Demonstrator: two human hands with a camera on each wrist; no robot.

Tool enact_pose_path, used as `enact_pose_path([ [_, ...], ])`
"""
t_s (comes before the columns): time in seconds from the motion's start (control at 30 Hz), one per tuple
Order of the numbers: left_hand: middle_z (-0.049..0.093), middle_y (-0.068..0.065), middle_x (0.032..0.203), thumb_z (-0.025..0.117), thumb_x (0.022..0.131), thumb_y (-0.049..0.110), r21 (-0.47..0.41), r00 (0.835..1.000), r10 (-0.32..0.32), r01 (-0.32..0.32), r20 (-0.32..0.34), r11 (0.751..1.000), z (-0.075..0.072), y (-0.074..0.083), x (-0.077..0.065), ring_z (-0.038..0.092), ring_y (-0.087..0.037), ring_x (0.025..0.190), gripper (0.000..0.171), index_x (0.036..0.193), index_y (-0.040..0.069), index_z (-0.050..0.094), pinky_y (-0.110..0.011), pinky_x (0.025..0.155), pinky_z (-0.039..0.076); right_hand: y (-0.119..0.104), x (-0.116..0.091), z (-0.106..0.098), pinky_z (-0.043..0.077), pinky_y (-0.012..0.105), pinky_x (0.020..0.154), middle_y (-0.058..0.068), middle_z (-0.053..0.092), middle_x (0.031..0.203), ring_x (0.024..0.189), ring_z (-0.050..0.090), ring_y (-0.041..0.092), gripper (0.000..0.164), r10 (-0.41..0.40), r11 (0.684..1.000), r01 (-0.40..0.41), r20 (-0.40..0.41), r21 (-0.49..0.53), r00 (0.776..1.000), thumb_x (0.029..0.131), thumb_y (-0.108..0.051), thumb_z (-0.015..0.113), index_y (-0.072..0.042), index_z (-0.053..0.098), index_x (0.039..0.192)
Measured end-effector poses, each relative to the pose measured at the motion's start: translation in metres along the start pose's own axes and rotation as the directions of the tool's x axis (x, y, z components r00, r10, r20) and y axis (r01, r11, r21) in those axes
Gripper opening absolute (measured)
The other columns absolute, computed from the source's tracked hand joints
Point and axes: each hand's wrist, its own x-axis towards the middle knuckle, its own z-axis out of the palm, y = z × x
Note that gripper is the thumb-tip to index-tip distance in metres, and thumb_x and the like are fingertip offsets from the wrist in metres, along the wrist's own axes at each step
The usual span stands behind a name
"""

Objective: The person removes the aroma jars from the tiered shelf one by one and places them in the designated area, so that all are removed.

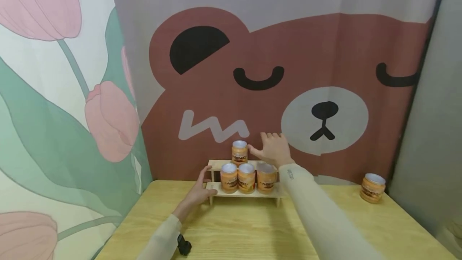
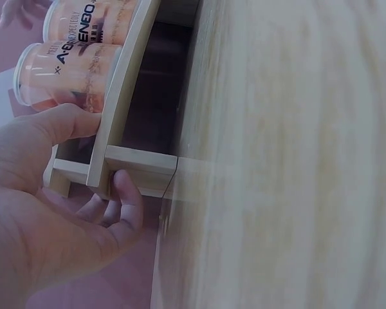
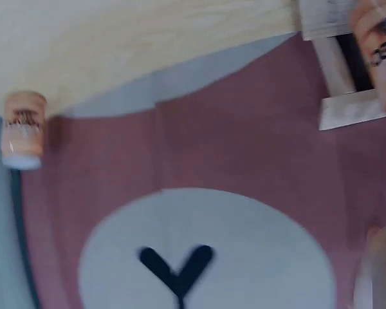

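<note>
Left hand — fingers clamped on tiered wooden rack, right hand — fingers apart, just beside upper orange jar.

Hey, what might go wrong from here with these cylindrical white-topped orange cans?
If the left hand tilts the two-tier pale wooden rack it grips, the three cylindrical white-topped orange cans on its lower tier might topple. The right hand, close beside the single matching can on the upper tier, could knock it over. The lone orange can near the back right corner of the yellow wooden table might fall if bumped.
</note>
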Motion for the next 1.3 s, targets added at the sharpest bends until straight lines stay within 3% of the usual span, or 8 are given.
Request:
enact_pose_path([
  [0.17,0.032,-0.033,0.147,0.075,0.088,-0.002,0.005,0.999,-0.011,0.011,-0.032,1.000,-0.008,0.002,-0.005,0.047,-0.017,0.059,0.101,0.162,0.032,0.014,-0.035,0.054,0.044,-0.047,0.014,0.004,0.040,0.058,0.093,0.017,0.067,0.115,0.104,0.061,0.037,0.103,0.083,0.995,-0.088,0.117,0.040,0.990,0.083,-0.088,0.041,-0.003,0.057,0.137],
  [0.33,0.031,-0.035,0.148,0.076,0.087,-0.001,-0.008,0.999,-0.037,0.037,-0.038,0.999,-0.012,0.004,-0.010,0.045,-0.016,0.058,0.103,0.162,0.032,0.014,-0.036,0.056,0.044,-0.077,0.021,0.018,0.040,0.059,0.097,0.021,0.058,0.133,0.116,0.056,0.042,0.125,0.241,0.956,-0.269,0.212,0.116,0.947,0.072,-0.100,0.032,-0.006,0.038,0.154],
  [0.43,0.032,-0.034,0.148,0.077,0.087,0.001,-0.006,0.998,-0.055,0.055,-0.042,0.998,-0.012,0.003,-0.013,0.047,-0.018,0.060,0.103,0.162,0.034,0.014,-0.036,0.057,0.045,-0.089,0.021,0.024,0.037,0.062,0.100,0.023,0.048,0.143,0.123,0.050,0.046,0.121,0.329,0.918,-0.372,0.261,0.139,0.908,0.075,-0.096,0.041,-0.010,0.029,0.160],
  [0.57,0.031,-0.036,0.147,0.076,0.087,0.001,-0.001,0.998,-0.044,0.044,-0.041,0.999,-0.013,0.002,-0.015,0.051,-0.021,0.063,0.102,0.162,0.033,0.014,-0.036,0.057,0.047,-0.108,0.021,0.024,0.035,0.063,0.103,0.024,0.044,0.147,0.127,0.047,0.047,0.114,0.398,0.879,-0.452,0.290,0.152,0.870,0.080,-0.084,0.055,-0.008,0.028,0.160],
  [0.9,0.030,-0.036,0.149,0.075,0.089,0.002,-0.006,0.998,-0.053,0.053,-0.033,0.999,-0.028,-0.003,-0.026,0.046,-0.017,0.058,0.101,0.162,0.032,0.012,-0.035,0.055,0.046,-0.154,0.017,0.038,0.044,0.061,0.095,0.023,0.053,0.140,0.117,0.056,0.046,0.111,0.417,0.866,-0.470,0.274,0.169,0.867,0.081,-0.082,0.058,-0.006,0.032,0.157],
  [1.03,0.032,-0.035,0.147,0.076,0.089,0.002,-0.003,0.997,-0.051,0.051,-0.051,0.999,-0.031,-0.001,-0.029,0.046,-0.018,0.059,0.101,0.162,0.033,0.013,-0.037,0.054,0.045,-0.162,0.016,0.042,0.048,0.058,0.091,0.025,0.053,0.138,0.111,0.059,0.046,0.109,0.431,0.833,-0.493,0.267,0.250,0.862,0.083,-0.074,0.064,-0.004,0.028,0.158],
  [1.3,0.031,-0.034,0.147,0.074,0.090,0.002,-0.006,0.998,-0.058,0.058,-0.031,0.998,-0.038,0.002,-0.028,0.044,-0.018,0.058,0.100,0.162,0.034,0.012,-0.040,0.054,0.044,-0.165,0.018,0.042,0.054,0.049,0.066,0.022,0.057,0.133,0.080,0.067,0.035,0.085,0.487,0.757,-0.554,0.267,0.346,0.832,0.091,-0.046,0.075,-0.011,0.033,0.156],
])
